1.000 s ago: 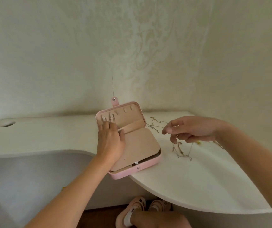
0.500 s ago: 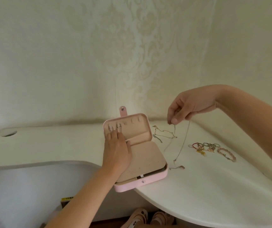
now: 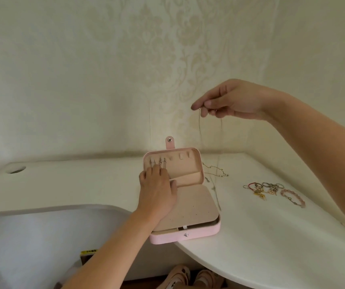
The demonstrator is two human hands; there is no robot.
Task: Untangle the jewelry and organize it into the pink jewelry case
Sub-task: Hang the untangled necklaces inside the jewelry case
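The pink jewelry case lies open on the white desk, lid upright. Thin chains hang from hooks at the left of the lid. My left hand rests on the case's inner hinge area, fingers touching those hung chains. My right hand is raised high to the right of the case and pinches a thin necklace chain. The chain dangles in two strands down to the desk beside the case. Another thin chain lies on the desk behind it.
A heap of rings and bracelets and a pink beaded bracelet lie at the right. A cable hole sits far left. The desk edge curves in front; shoes show below. Patterned walls close the corner.
My right hand has risen from the desk with the necklace, which now hangs almost free of the surface. The left hand has stayed on the case.
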